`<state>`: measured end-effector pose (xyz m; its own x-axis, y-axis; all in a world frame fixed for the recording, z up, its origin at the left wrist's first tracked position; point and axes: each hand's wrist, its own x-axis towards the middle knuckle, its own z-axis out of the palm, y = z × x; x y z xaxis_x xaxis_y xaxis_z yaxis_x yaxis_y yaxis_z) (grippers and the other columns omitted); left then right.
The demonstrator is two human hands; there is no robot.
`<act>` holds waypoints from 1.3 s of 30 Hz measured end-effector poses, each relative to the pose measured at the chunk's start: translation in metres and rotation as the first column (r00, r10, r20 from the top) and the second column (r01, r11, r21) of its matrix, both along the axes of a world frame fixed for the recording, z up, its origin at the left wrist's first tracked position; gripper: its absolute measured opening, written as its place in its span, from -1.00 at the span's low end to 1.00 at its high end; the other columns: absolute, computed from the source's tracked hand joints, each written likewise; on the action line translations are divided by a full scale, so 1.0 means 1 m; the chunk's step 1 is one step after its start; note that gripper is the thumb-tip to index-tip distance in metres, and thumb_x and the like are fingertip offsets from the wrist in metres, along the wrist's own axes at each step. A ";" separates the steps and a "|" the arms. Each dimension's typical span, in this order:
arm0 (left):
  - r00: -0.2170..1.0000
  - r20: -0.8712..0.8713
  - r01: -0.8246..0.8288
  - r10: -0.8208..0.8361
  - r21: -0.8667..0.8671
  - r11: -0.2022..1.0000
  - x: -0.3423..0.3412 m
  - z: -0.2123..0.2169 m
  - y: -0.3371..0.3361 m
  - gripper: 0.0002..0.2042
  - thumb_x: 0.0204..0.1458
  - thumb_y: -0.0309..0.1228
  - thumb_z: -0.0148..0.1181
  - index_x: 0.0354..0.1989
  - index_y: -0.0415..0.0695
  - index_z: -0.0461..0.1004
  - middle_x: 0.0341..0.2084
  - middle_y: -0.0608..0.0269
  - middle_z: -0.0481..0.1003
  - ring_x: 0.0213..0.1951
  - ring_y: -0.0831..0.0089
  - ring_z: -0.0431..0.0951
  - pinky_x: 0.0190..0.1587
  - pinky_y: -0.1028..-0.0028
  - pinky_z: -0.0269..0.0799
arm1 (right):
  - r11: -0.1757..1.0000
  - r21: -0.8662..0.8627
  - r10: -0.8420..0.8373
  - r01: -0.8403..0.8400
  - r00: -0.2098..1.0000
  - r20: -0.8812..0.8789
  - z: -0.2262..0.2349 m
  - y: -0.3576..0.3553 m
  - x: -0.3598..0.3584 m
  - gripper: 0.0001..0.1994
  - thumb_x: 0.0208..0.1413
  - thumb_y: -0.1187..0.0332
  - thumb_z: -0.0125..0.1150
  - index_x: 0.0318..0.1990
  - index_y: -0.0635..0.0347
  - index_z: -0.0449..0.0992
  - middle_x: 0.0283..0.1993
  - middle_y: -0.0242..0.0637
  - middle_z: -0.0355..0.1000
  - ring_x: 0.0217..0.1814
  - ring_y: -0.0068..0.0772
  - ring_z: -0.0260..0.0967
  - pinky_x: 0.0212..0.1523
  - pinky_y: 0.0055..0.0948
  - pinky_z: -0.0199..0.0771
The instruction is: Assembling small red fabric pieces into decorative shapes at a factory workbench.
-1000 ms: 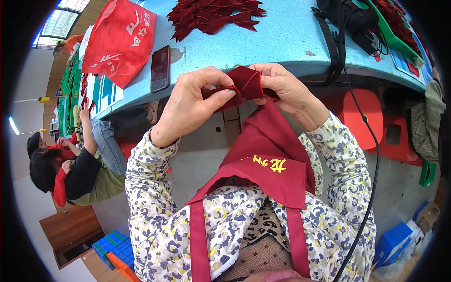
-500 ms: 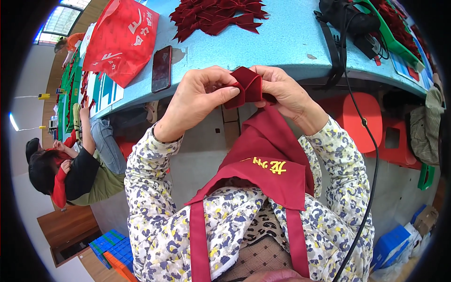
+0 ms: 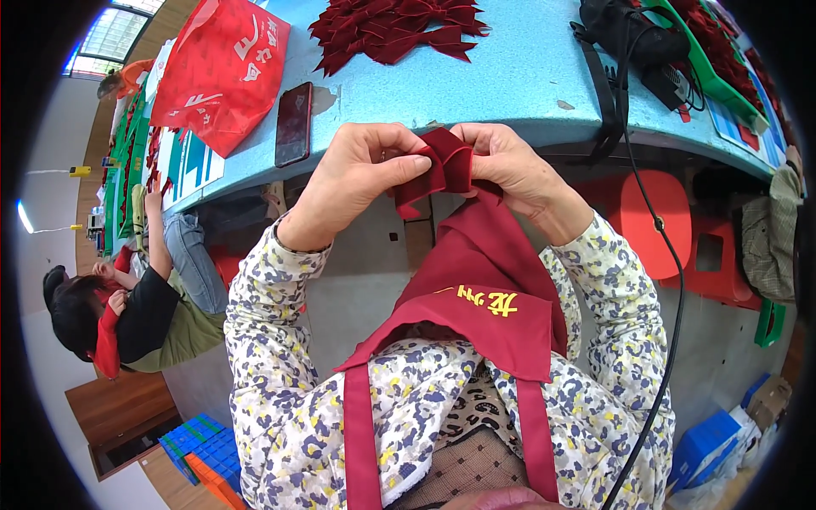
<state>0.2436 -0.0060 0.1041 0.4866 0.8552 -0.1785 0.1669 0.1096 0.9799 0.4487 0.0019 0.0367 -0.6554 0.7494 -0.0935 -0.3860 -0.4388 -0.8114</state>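
Note:
Between my hands, just off the table's near edge, is a folded dark red velvet ribbon (image 3: 448, 163) with a loose tail hanging at its lower left. My left hand (image 3: 365, 174) pinches its left side, thumb on the front of the fold. On the other side, my right hand (image 3: 512, 170) grips the ribbon between thumb and fingers; part of the ribbon is hidden behind these fingers. Farther off on the blue table (image 3: 527, 59) lies a pile of dark red velvet bows (image 3: 395, 25).
A red plastic bag (image 3: 223, 76) and a dark phone (image 3: 293, 125) lie left of the pile. At the right are a black strap and device (image 3: 633, 38), a hanging cable (image 3: 671, 340) and a green tray (image 3: 722, 72) of bows. Red stools (image 3: 650, 221) stand below. Another person (image 3: 144, 314) sits at the left.
The ribbon's folds have shifted in my fingers. A tail now hangs at its lower left, and the top edge looks looser. Both hands stay in nearly the same place.

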 end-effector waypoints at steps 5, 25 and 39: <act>1.000 0.009 0.028 -0.028 -0.007 1.000 -0.003 -0.003 0.001 -0.87 0.04 -0.48 0.15 -0.33 -0.31 0.50 -0.52 0.36 0.49 -0.47 0.71 0.43 -0.41 0.69 0.36 | 0.998 0.059 -0.032 0.028 0.997 0.064 -0.004 0.000 -0.005 -0.82 -0.03 0.42 0.30 -0.29 0.21 0.44 -0.38 -0.46 0.44 -0.41 -0.77 0.34 -0.43 -0.75 0.33; 0.999 0.022 0.046 -0.047 0.043 0.998 0.009 -0.011 0.000 -0.90 0.00 -0.54 0.17 -0.36 -0.33 0.51 -0.47 0.36 0.47 -0.45 0.69 0.43 -0.40 0.69 0.34 | 0.996 0.080 -0.044 0.040 0.998 0.043 -0.004 0.000 0.002 -0.85 -0.06 0.44 0.33 -0.33 0.20 0.48 -0.38 -0.46 0.46 -0.38 -0.75 0.37 -0.32 -0.71 0.40; 0.980 -0.177 0.141 -0.090 0.297 0.945 -0.011 0.008 -0.014 -0.93 -0.09 -0.60 0.22 -0.43 -0.34 0.51 -0.46 0.32 0.39 -0.45 0.66 0.39 -0.42 0.64 0.30 | 0.996 0.075 -0.049 0.044 0.996 0.075 0.009 -0.007 -0.018 -0.84 -0.07 0.38 0.35 -0.38 0.19 0.49 -0.45 -0.50 0.44 -0.44 -0.78 0.32 -0.39 -0.74 0.33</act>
<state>0.2324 -0.0205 0.1125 0.5721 0.8202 -0.0001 0.3170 -0.2209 0.9223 0.4304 -0.0050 0.0456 -0.6126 0.7857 -0.0860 -0.3400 -0.3601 -0.8687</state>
